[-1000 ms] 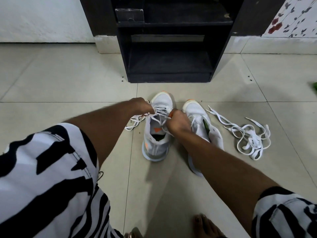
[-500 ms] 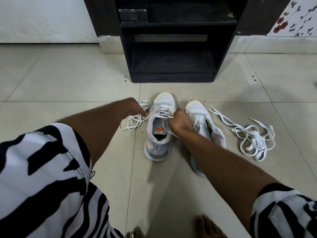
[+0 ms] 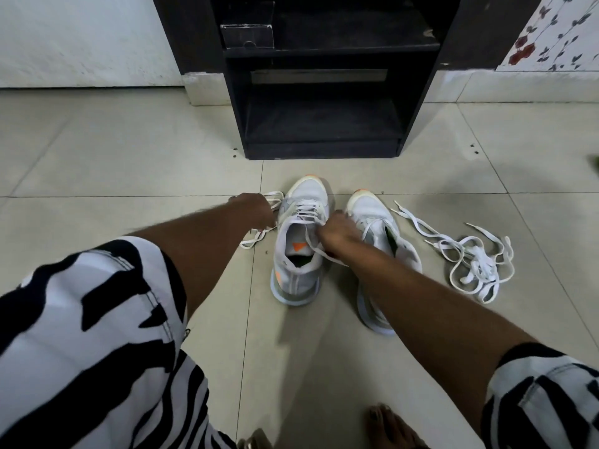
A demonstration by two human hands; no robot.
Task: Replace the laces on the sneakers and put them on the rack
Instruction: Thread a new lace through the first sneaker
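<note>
Two white sneakers with orange toe tips stand on the tiled floor. The left sneaker (image 3: 299, 254) is laced with a white lace (image 3: 259, 236) whose left end trails onto the floor. My left hand (image 3: 256, 210) is closed on that left end beside the shoe. My right hand (image 3: 335, 233) grips the lace's other end at the shoe's right side. My right forearm partly hides the right sneaker (image 3: 376, 222). A loose pile of white laces (image 3: 470, 264) lies to its right. The black rack (image 3: 321, 92) stands just beyond the shoes.
A small black box (image 3: 248, 35) sits on the rack's upper shelf. The lower shelf holds nothing. My striped sleeves fill the lower corners, and a bare foot (image 3: 393, 427) rests at the bottom edge. A floral wall panel (image 3: 557, 34) is at the top right.
My left hand has pulled the lace end outward to the left. My right hand stays at the shoe's right side, holding the other end. The camera shifted slightly.
</note>
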